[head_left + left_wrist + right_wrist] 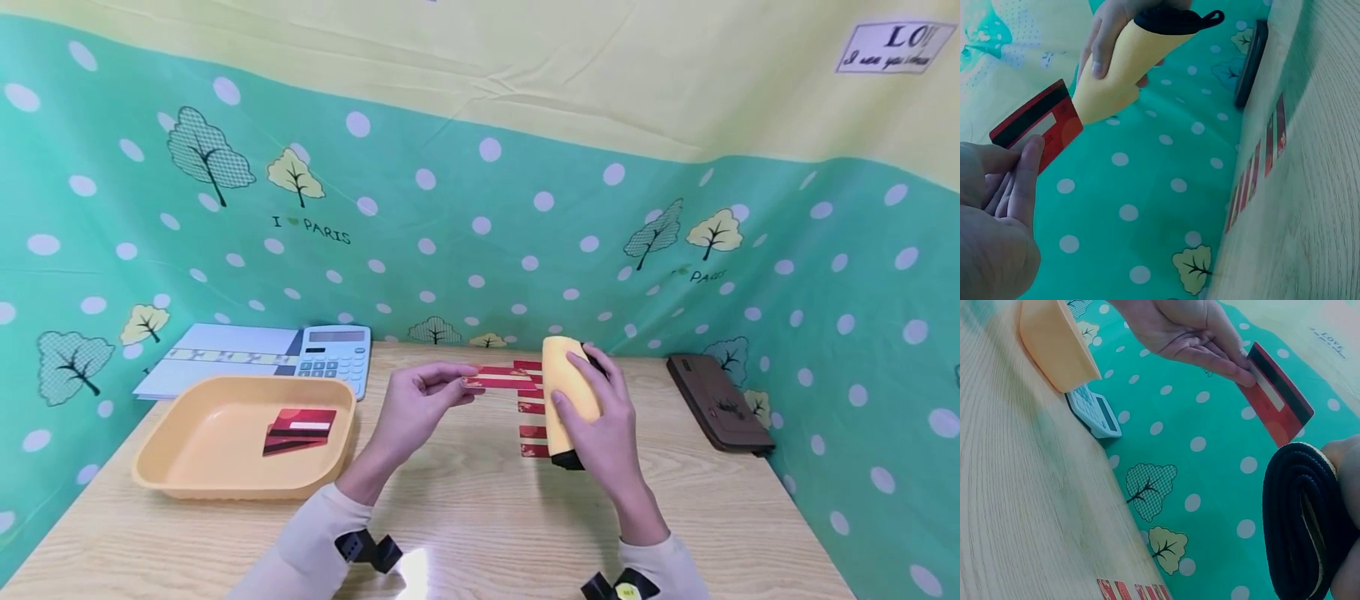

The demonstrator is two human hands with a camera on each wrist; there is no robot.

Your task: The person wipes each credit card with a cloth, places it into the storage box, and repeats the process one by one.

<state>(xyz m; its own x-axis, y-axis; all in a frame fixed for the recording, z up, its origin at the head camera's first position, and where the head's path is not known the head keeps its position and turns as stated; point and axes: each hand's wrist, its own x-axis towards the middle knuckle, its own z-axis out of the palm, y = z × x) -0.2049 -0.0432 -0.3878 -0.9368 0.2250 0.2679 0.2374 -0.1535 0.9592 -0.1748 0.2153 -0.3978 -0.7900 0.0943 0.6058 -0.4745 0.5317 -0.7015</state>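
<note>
My left hand (420, 408) pinches a red bank card (493, 379) by one edge between thumb and fingers. In the left wrist view the card's dark magnetic stripe and white signature strip face the camera. My right hand (609, 437) grips a thick, folded yellow cloth (562, 387) with black trim; a black loop sticks out at one end, and dark folded layers show in the right wrist view. The held card reaches toward the cloth above the table. Below them, several red cards (533, 432) lie in a column, partly hidden behind the cloth and the held card.
A yellow-orange plastic tray (195, 442) stands on the left with red cards (302, 427) inside. Behind it lie a light blue calculator (330, 367) and a pale folder (217, 362). A brown zipped wallet (717, 404) lies at right. A patterned curtain (480, 250) borders the wooden table.
</note>
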